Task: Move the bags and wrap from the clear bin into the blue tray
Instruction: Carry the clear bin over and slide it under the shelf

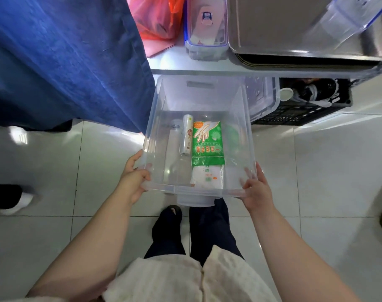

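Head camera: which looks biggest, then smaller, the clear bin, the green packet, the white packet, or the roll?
1. clear bin
2. green packet
3. white packet and roll: these look too alike to rank.

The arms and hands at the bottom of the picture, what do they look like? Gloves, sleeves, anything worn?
Both forearms are bare up to the picture's lower edge. The left hand and right hand wear no gloves, and no rings, watch or bracelet show. The only clothing nearby is a cream, fluffy knitted top on the body.
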